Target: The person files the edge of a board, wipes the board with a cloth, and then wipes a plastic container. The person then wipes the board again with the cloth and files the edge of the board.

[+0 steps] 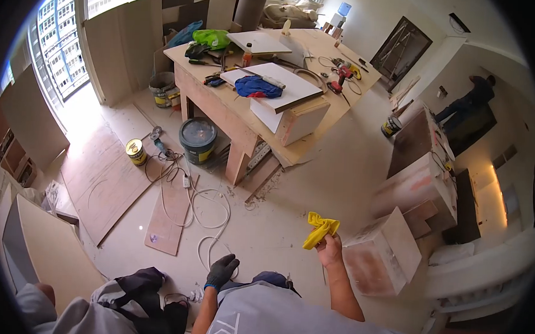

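Note:
A bunched yellow cloth (pixel 319 230) is gripped in my bare right hand (pixel 329 248), held out in front of my body above the pale floor. My left hand (pixel 222 271) wears a dark grey glove with a blue cuff. It hangs low near my waist, over the white cable (pixel 207 246) on the floor. Its fingers point to the right, and whether they hold anything is too small to tell. To the right of the yellow cloth stands a white box with reddish-brown patches (pixel 367 268).
A wooden workbench (pixel 214 99) with red drills (pixel 338 80), boards and a blue cloth stands ahead. Beneath its left edge is a lidded bucket (pixel 197 139). Cables, a yellow can (pixel 136 152) and boards lie left. Another person (pixel 476 95) stands far right; someone's legs show lower left.

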A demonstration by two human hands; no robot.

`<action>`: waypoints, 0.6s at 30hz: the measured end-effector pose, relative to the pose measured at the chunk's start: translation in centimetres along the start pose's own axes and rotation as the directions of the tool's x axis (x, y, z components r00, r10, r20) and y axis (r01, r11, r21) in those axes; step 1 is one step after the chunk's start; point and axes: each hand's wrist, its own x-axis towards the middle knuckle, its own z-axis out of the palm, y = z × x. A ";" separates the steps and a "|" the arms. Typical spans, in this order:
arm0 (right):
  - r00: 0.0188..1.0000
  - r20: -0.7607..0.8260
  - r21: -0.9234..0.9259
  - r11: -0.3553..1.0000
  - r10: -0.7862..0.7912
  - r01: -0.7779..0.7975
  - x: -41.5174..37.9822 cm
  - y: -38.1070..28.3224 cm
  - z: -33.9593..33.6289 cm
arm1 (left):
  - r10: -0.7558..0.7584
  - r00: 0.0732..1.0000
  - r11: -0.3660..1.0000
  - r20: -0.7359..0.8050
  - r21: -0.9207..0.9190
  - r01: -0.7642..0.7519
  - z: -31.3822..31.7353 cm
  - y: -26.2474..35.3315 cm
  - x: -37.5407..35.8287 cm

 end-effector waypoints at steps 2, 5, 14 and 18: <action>1.000 -0.022 -0.022 1.000 0.018 -0.019 3.2 -1.1 -0.1 | -0.068 0.997 0.996 -0.036 -0.065 0.065 -1.4 -0.3 3.0; 0.999 0.045 -0.030 0.999 0.021 -0.020 9.8 -2.0 -0.7 | -0.142 0.956 0.961 -0.258 0.197 0.196 -4.1 -2.3 6.9; 0.974 0.140 0.056 0.984 -0.178 0.171 29.9 -10.4 3.1 | -0.012 0.882 0.941 -0.471 0.294 0.170 -7.1 6.5 14.6; 0.922 0.357 0.046 0.989 -0.150 0.143 36.6 -13.2 3.4 | 0.069 0.822 0.946 -0.566 0.299 0.126 -4.6 11.9 17.2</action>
